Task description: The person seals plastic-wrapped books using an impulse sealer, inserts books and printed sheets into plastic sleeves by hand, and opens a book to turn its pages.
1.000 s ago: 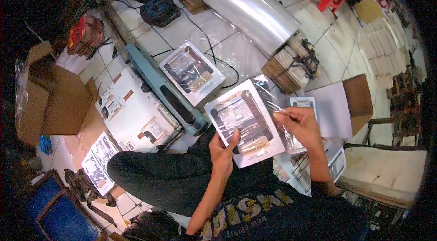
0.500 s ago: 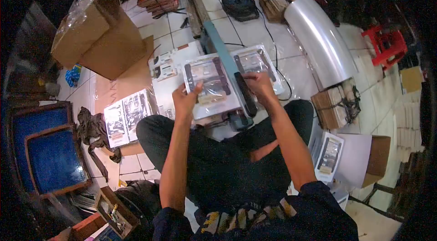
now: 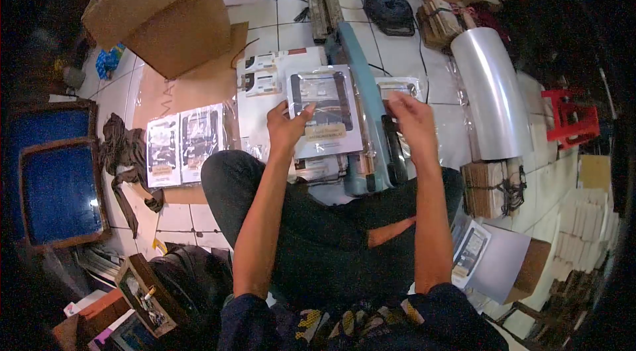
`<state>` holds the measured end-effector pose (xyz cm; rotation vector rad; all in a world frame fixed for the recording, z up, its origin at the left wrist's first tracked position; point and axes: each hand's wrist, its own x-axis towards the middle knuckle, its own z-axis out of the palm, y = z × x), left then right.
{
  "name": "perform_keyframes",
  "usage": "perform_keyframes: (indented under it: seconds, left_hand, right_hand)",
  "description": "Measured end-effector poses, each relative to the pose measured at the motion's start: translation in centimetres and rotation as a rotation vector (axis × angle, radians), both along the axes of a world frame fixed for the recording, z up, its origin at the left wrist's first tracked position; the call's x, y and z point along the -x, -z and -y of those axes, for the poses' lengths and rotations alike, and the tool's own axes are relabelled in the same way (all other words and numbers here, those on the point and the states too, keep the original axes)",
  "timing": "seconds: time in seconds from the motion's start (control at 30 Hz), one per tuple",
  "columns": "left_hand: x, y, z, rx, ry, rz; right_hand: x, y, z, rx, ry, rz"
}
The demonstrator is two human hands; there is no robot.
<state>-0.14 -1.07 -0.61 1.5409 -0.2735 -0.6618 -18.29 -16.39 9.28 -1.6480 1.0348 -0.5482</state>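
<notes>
My left hand (image 3: 288, 127) grips the left edge of a white printed pack (image 3: 323, 142) in clear film, thumb on top. The pack's right edge lies beside a long teal bar device (image 3: 359, 76) with a black handle (image 3: 397, 160). Over the right side of the device is my right hand (image 3: 414, 124), its fingers curled together; whatever they hold is too small to tell. Under that hand, partly hidden, lies another printed pack (image 3: 404, 86). White printed sheets (image 3: 255, 109) are beneath and left of the held pack.
Wrapped packs (image 3: 185, 146) lie at left on flat cardboard (image 3: 175, 89), below a large carton (image 3: 165, 20). A big film roll (image 3: 491, 93), tied bundles (image 3: 487, 189) and a red stool (image 3: 571, 119) are at right. Blue framed screens (image 3: 59, 179) stand far left.
The view has swung and the held pack has gone from above my lap to the device's left side. My right hand went to the black handle, then came off it to the right.
</notes>
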Motion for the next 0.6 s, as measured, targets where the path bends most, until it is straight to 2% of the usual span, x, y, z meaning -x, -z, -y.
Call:
perform_keyframes:
  seconds: [0.03,0.1,0.13,0.2,0.37,0.47,0.6]
  left_hand:
    - [-0.1,0.5,0.0,0.004,0.012,0.02]
    - [-0.1,0.3,-0.2,-0.031,0.011,0.026]
    - [-0.1,0.1,0.0,-0.055,0.014,0.037]
    - [0.1,-0.1,0.2,-0.037,0.016,0.05]
    - [0.3,-0.1,0.0,0.005,-0.001,0.058]
    - [0.4,-0.2,0.0,-0.039,0.007,0.083]
    - [0.9,-1.5,-0.2,-0.093,-0.004,0.072]
  right_hand:
    - [0.2,-2.0,-1.8,-0.006,-0.008,-0.007]
    - [0.7,-4.4,-5.3,0.222,-0.016,-0.076]
    - [0.9,-3.9,-6.2,0.218,-0.004,-0.079]
    - [1.3,-2.2,-7.1,0.446,-0.006,-0.201]
    - [2.2,2.1,-7.1,0.369,-0.031,-0.198]
    - [2.7,4.8,-7.3,0.434,-0.014,-0.244]
    - [2.7,5.2,-7.3,0.441,-0.003,-0.123]
